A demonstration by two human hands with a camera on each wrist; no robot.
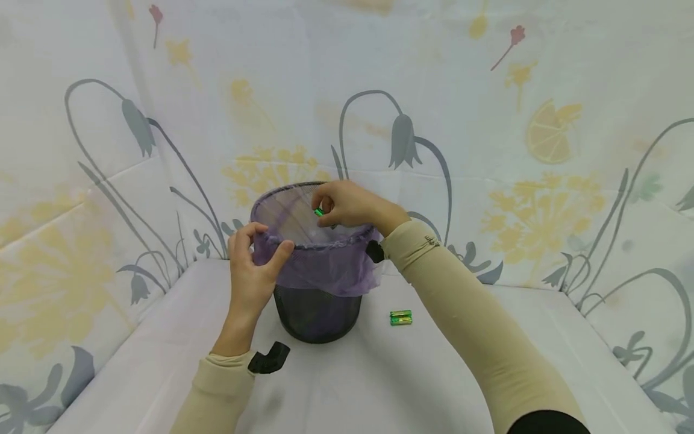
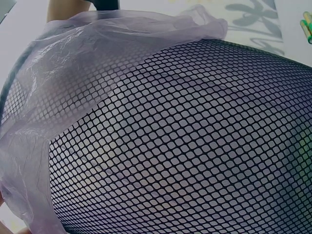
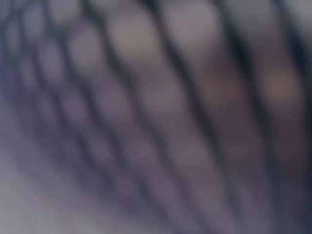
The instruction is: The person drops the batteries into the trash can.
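A black mesh wastebasket [image 1: 320, 316] stands on the white surface, lined with a thin purple plastic bag [image 1: 325, 271] folded over its rim. My left hand [image 1: 252, 277] grips the rim and bag at the left, thumb in front. Over the basket's mouth, my right hand [image 1: 347, 205] pinches a small green battery [image 1: 318, 212], partly covered by the fingers. Two green-and-gold batteries [image 1: 401, 317] lie side by side to the right of the basket. The left wrist view shows the basket's mesh [image 2: 180, 136] up close, with a blurred green patch behind it at the right edge.
White cloth with grey flowers and yellow prints [image 1: 401, 141] hangs behind and at both sides. The white tabletop [image 1: 444, 374] stretches in front of the basket. Only blurred mesh [image 3: 161, 107] fills the right wrist view.
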